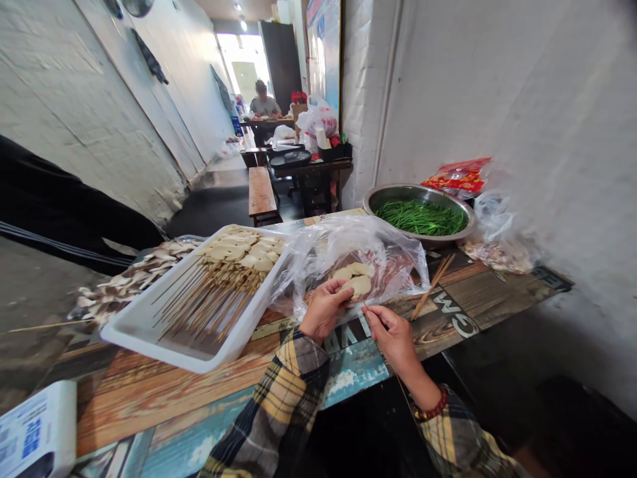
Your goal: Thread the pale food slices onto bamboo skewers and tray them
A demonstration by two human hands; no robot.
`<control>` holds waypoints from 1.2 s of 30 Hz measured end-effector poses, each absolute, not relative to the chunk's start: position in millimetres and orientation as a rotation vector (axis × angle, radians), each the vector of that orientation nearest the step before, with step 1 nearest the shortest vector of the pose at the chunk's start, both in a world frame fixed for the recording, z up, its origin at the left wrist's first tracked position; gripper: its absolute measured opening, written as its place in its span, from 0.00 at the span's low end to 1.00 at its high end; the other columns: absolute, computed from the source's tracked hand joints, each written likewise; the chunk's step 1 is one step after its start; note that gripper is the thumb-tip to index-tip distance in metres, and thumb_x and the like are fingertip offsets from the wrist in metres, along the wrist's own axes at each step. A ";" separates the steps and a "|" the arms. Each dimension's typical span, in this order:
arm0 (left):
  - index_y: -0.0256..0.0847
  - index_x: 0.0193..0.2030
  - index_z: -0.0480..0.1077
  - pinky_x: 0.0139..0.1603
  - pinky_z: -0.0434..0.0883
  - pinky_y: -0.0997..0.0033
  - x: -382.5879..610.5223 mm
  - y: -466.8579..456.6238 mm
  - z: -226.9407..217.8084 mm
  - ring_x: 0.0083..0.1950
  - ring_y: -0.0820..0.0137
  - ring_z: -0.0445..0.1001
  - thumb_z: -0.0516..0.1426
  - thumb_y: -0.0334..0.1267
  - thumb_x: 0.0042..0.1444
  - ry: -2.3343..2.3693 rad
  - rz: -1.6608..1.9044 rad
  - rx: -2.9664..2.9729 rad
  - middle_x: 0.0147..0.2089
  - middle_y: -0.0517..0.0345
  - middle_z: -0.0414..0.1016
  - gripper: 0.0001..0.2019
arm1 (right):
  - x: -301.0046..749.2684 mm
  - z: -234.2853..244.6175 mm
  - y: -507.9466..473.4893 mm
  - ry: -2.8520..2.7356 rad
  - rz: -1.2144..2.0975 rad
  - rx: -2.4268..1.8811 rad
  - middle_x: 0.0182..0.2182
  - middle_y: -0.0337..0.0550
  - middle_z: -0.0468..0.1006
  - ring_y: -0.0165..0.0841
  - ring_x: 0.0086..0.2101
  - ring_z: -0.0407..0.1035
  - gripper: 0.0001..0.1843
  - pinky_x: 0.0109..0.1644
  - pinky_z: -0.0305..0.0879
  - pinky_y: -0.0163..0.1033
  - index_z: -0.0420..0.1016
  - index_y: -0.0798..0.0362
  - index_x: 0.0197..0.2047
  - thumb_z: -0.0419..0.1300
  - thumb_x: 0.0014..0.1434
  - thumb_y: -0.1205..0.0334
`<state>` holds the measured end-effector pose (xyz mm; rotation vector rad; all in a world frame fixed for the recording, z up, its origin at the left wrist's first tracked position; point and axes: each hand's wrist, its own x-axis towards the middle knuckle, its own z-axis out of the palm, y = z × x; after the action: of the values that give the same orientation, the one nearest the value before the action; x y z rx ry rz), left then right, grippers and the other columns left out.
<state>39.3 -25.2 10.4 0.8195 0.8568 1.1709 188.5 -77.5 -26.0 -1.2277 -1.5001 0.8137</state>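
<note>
My left hand pinches a pale, round, flat food slice between thumb and fingers. Close beside it, my right hand is closed on a thin bamboo skewer, its upper end near the slice's lower edge. Whether the tip has entered the slice I cannot tell. More pale slices lie just behind, in an opened clear plastic bag. To the left, a white tray holds many skewers threaded with similar slices, sticks toward me. Several loose skewers rest right of the bag.
A metal bowl of green stalks stands at the back right, beside red packaging and clear bags. Mushroom pieces lie left of the tray. A white box sits at front left. Another person sits far back.
</note>
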 end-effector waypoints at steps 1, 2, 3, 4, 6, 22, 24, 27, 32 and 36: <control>0.35 0.30 0.75 0.23 0.61 0.81 39.4 -25.2 10.3 0.24 0.79 0.67 0.69 0.39 0.39 0.853 1.163 0.816 0.25 0.59 0.73 0.14 | 189.0 -25.9 -77.7 -1.515 0.795 -1.230 0.18 0.36 0.69 0.29 0.21 0.64 0.16 0.26 0.59 0.33 0.79 0.56 0.40 0.55 0.64 0.54; 0.35 0.31 0.75 0.24 0.61 0.81 39.4 -25.1 10.1 0.24 0.79 0.67 0.69 0.40 0.39 0.849 1.155 0.815 0.26 0.59 0.73 0.14 | 189.5 -25.8 -77.8 -1.528 0.776 -1.233 0.19 0.37 0.71 0.29 0.21 0.65 0.16 0.27 0.60 0.33 0.79 0.56 0.40 0.54 0.64 0.54; 0.35 0.32 0.75 0.24 0.61 0.81 39.4 -25.1 9.9 0.25 0.79 0.67 0.69 0.41 0.39 0.846 1.146 0.814 0.27 0.58 0.73 0.15 | 189.8 -25.7 -78.0 -1.541 0.758 -1.234 0.20 0.37 0.72 0.30 0.22 0.66 0.16 0.27 0.60 0.33 0.79 0.56 0.40 0.54 0.64 0.55; 0.35 0.32 0.75 0.24 0.61 0.81 39.3 -25.0 9.7 0.25 0.79 0.68 0.69 0.42 0.40 0.846 1.138 0.812 0.28 0.58 0.73 0.15 | 190.1 -25.5 -78.3 -1.551 0.741 -1.234 0.21 0.38 0.74 0.30 0.22 0.67 0.16 0.28 0.61 0.33 0.80 0.56 0.40 0.54 0.64 0.55; 0.34 0.32 0.75 0.24 0.61 0.81 39.2 -25.0 9.2 0.26 0.78 0.67 0.69 0.44 0.40 0.855 1.136 0.805 0.28 0.57 0.73 0.16 | 190.5 -25.5 -78.8 -1.570 0.712 -1.231 0.22 0.39 0.75 0.30 0.23 0.68 0.16 0.28 0.62 0.33 0.80 0.56 0.40 0.54 0.64 0.55; 0.34 0.25 0.72 0.22 0.54 0.77 38.5 -22.6 1.6 0.22 0.80 0.58 0.67 0.47 0.40 0.951 1.150 0.906 0.21 0.63 0.65 0.17 | 192.9 -32.3 -77.6 -1.630 0.623 -1.216 0.24 0.43 0.79 0.34 0.24 0.72 0.16 0.30 0.66 0.35 0.81 0.55 0.41 0.54 0.63 0.56; 0.34 0.25 0.72 0.23 0.55 0.77 38.5 -22.6 2.3 0.22 0.80 0.58 0.67 0.47 0.41 0.961 1.159 0.932 0.22 0.63 0.65 0.17 | 192.5 -31.4 -77.6 -1.635 0.631 -1.225 0.24 0.42 0.79 0.34 0.24 0.72 0.16 0.31 0.66 0.35 0.81 0.55 0.41 0.54 0.63 0.56; 0.34 0.26 0.72 0.23 0.55 0.77 38.4 -23.3 4.1 0.22 0.79 0.59 0.66 0.47 0.41 0.975 1.178 0.935 0.22 0.63 0.65 0.16 | 192.1 -31.4 -77.6 -1.626 0.650 -1.234 0.24 0.42 0.78 0.33 0.24 0.71 0.16 0.30 0.65 0.35 0.80 0.55 0.42 0.54 0.63 0.56; 0.35 0.27 0.71 0.22 0.52 0.77 38.1 -24.6 6.9 0.21 0.80 0.57 0.66 0.47 0.41 0.983 1.169 0.924 0.21 0.64 0.64 0.16 | 191.8 -31.3 -78.4 -1.592 0.679 -1.231 0.22 0.40 0.76 0.31 0.23 0.69 0.17 0.29 0.63 0.34 0.81 0.56 0.41 0.54 0.64 0.55; 0.35 0.26 0.71 0.23 0.55 0.77 38.1 -24.9 7.8 0.22 0.80 0.58 0.67 0.47 0.39 0.975 1.184 0.904 0.21 0.64 0.64 0.17 | 191.3 -29.1 -79.2 -1.585 0.719 -1.225 0.18 0.36 0.72 0.29 0.20 0.66 0.17 0.27 0.62 0.33 0.80 0.56 0.42 0.54 0.64 0.55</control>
<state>38.1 -24.9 7.8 0.9036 0.9750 1.1838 191.3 -79.2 -29.1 -1.2246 -1.5845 0.7193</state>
